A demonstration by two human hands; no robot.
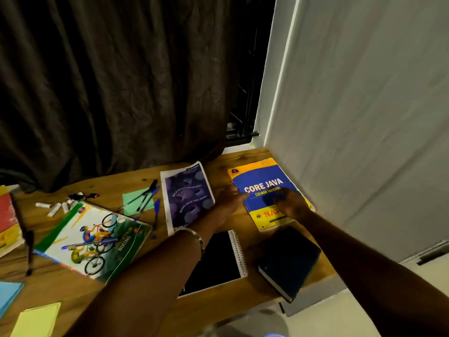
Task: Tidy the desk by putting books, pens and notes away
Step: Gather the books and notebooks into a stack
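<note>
- I see my left hand [230,200] touching the blue book's [268,193] left edge, grip loose
- My right hand [290,203] rests on its cover, whether curled I cannot tell

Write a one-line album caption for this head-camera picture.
Both hands, left and right, reach the Core Java book on a cluttered wooden desk.

The Core Java book [267,190] is blue with yellow bands and white lettering — the booklet [187,195] beside it purple, white-edged. A green note [136,203] lies on the brown wooden desk [218,164].
</note>
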